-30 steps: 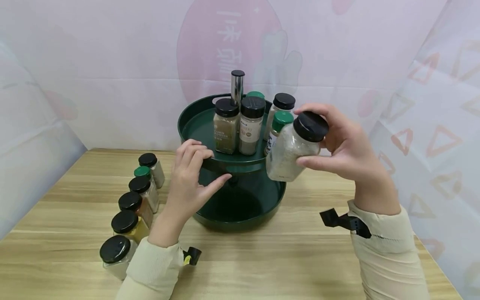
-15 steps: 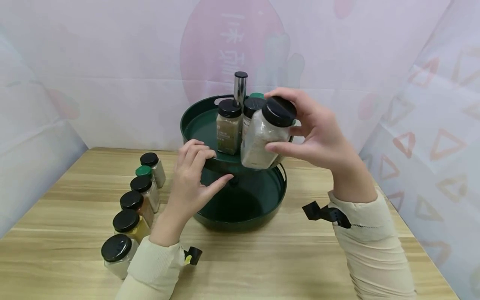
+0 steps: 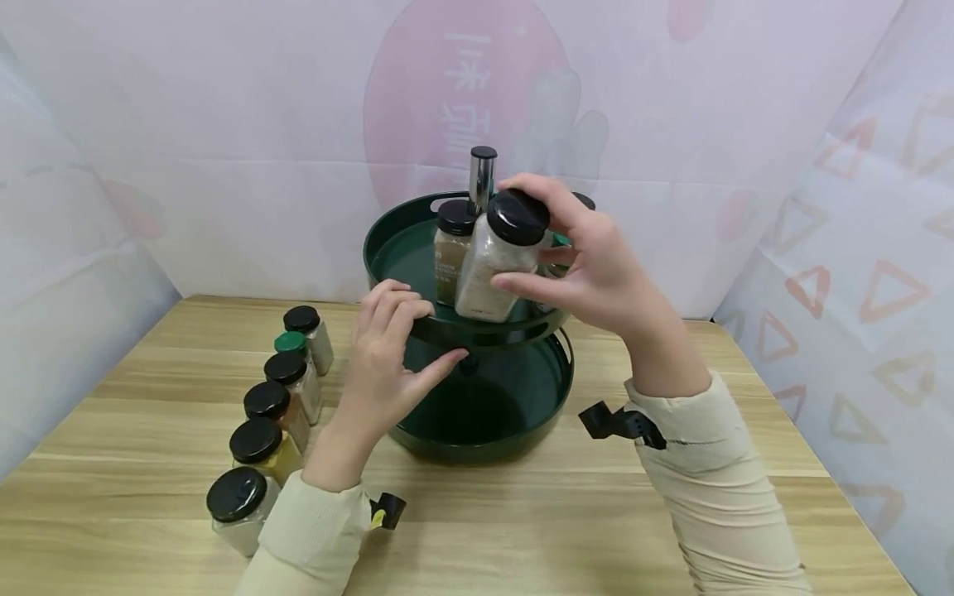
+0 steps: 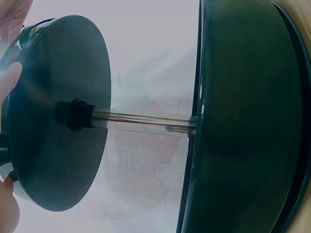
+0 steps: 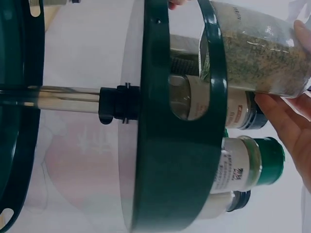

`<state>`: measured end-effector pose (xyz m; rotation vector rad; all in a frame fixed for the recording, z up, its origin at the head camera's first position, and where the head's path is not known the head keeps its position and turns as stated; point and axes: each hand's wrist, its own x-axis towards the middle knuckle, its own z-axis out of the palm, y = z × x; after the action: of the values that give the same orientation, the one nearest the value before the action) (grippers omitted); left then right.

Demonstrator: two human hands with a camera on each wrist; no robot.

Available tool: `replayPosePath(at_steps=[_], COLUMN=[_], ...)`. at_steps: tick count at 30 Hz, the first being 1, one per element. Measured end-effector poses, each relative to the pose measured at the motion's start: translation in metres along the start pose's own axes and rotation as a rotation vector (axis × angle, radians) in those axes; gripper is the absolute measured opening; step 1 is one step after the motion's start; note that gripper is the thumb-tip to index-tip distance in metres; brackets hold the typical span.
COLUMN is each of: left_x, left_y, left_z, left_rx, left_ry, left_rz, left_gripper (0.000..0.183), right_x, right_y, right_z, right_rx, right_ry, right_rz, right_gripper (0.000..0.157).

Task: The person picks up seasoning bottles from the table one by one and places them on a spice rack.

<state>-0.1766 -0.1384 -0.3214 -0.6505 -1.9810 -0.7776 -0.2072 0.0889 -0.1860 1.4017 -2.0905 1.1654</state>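
Note:
My right hand (image 3: 596,273) grips a clear square spice jar (image 3: 488,277) with a black lid, tilted, at the front of the upper tray of a dark green two-tier spice rack (image 3: 406,257). In the right wrist view the jar's (image 5: 262,53) pale, speckled contents show, and its base end overlaps the tray rim. My left hand (image 3: 380,360) hooks its fingers over the upper tray's front-left rim, thumb stretched out below. A cumin powder jar (image 3: 449,257) stands just left of the held jar. Other jars behind it are partly hidden by the right hand.
Several spice jars (image 3: 286,406) stand in a row on the wooden table (image 3: 522,530), left of the rack. The lower tray (image 3: 477,406) sits under the upper one. A metal post (image 3: 483,178) rises through the upper tray. A green-capped bottle (image 5: 243,165) stands near the rim.
My right hand has carried the jar leftward, from the upper tray's right side to its front beside the cumin jar, covering the jar there. The left hand keeps its place on the rim.

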Motion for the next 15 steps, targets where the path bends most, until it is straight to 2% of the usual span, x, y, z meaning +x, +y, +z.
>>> replayPosePath(at_steps=[15], left_x=[0.002], left_y=[0.006], left_z=[0.0], left_rx=[0.016], left_ry=[-0.019], left_rz=[-0.027], left_gripper=[0.056], right_x=[-0.006], right_y=[0.012], right_z=[0.01], right_rx=[0.021], right_ry=[-0.103], right_rz=[0.074], right_gripper=[0.077])
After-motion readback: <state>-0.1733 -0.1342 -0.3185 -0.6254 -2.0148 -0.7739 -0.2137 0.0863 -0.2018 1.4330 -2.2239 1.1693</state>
